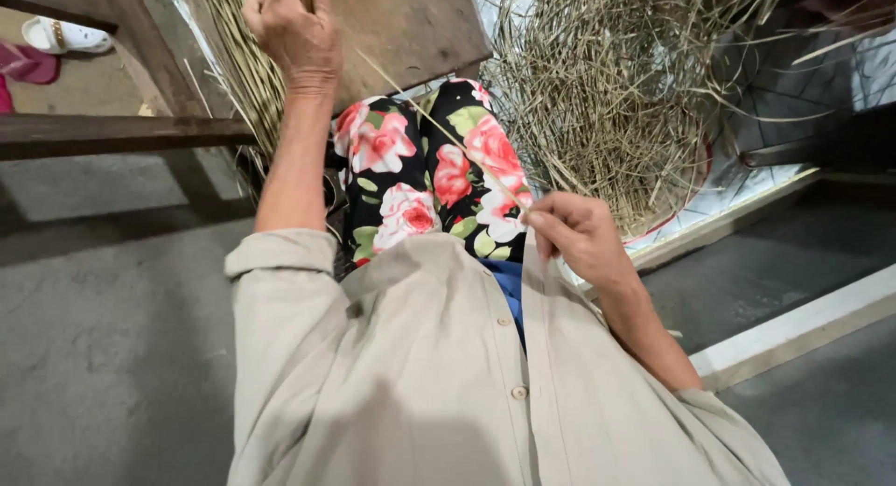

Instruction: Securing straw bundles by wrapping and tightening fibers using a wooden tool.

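My left hand is raised at the top of the head view, fingers closed around something thin against a brown wooden board; what it grips is mostly hidden. A long thin straw strip runs diagonally from near that hand down to my right hand, which pinches its lower end above my lap. My legs in black trousers with pink flowers lie under the strip. A beige buttoned shirt fills the bottom.
A large loose heap of dry straw strips lies to the right on a patterned mat. More straw hangs left of the board. A dark wooden beam crosses the left. A white sandal lies top left. Grey concrete floor.
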